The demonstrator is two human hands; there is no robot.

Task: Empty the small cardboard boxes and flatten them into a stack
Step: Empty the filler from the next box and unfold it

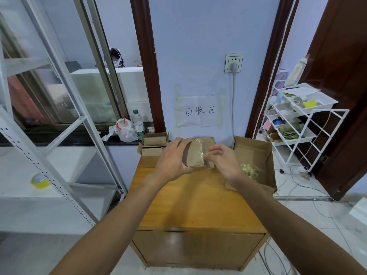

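Currently held: small cardboard box [195,155], closed, lifted above the far part of the bench [194,199], not resting on it.
Long axis of box: running from far to near, far end leaning a little toward the wall.
Left hand [172,159]: wrapped around the left side of the box, fingers over the top, thumb at the near end; carrying all the weight.
Right hand [222,159]: at the right long edge, fingers curled, fingertips pinching the clear tape [203,153] along that edge; nothing else in it.
Box relative to hands: directly between them, touching both; right of the left palm, left of the right fingertips.
Step, as judgement: peeling the tape to open the box; pull probably along the long edge, direction not possible to tell.
Right side: large open carton [256,153] with crumpled tape [250,170] inside, likely place for the peeled strip.
Far left corner: more small boxes [154,142], flaps open.
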